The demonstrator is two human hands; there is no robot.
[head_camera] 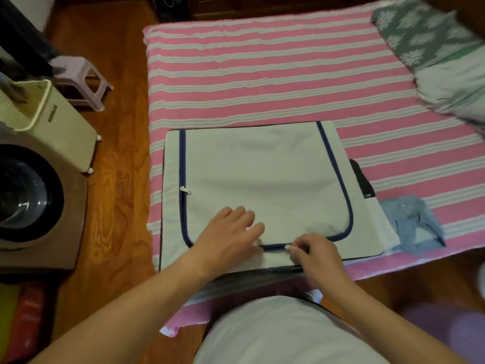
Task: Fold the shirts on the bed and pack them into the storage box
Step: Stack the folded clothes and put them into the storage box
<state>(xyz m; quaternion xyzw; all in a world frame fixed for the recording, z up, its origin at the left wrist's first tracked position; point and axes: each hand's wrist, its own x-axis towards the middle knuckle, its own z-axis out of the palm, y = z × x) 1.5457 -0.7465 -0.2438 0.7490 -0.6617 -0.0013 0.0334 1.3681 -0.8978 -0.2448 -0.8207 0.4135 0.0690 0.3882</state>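
A white fabric storage box with a dark blue zipper track lies on the near part of the bed. My left hand rests flat on its lid near the front edge, fingers spread. My right hand pinches a white zipper pull on the front run of the track. A second white pull sits on the left run. To the right of the box, a light blue shirt lies crumpled on the bed, and a black garment shows beside the box's right edge.
The bed carries a pink-and-white striped sheet. A teal patterned pillow and pale bedding lie at the far right. On the wooden floor to the left stand a washing machine, a cream appliance and a lilac stool.
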